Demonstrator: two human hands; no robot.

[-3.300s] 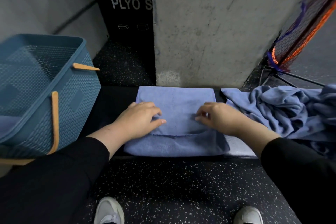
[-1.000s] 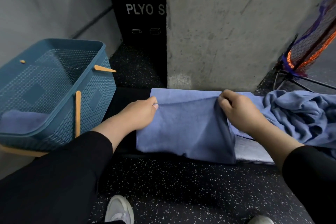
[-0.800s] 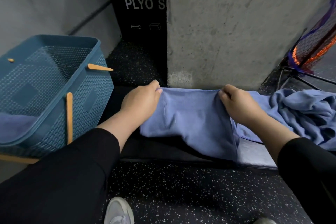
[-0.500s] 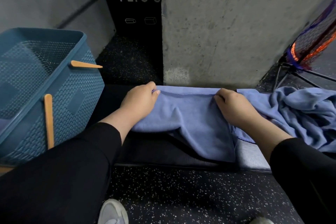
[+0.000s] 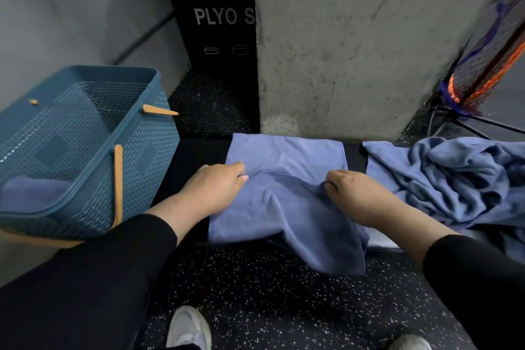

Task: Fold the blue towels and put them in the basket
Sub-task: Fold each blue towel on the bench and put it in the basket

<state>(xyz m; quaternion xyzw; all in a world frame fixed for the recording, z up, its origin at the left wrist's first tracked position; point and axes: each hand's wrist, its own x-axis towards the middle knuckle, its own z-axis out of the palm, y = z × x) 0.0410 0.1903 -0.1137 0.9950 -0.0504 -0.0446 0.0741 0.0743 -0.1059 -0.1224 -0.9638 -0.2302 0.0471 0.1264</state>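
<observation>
A blue towel (image 5: 287, 156) lies partly folded on a low black bench, its near end hanging over the front edge. My left hand (image 5: 216, 189) pinches the folded edge at its left side. My right hand (image 5: 355, 196) grips the same edge at the right. A teal woven basket (image 5: 136, 156) with wooden handles stands to the left, tilted, and holds a folded blue towel (image 5: 34, 193). A heap of crumpled blue towels (image 5: 454, 176) lies on the bench to the right.
A concrete pillar (image 5: 355, 37) rises just behind the bench. Beside it stands a black box (image 5: 218, 25) marked PLYO. An orange and blue net on a stand (image 5: 483, 71) leans at the far right. My shoes show on the speckled floor (image 5: 255, 293).
Both hands have drawn the towel's far edge from the back of the bench toward me, laying a fold across the middle. The towel's far part now lies flat.
</observation>
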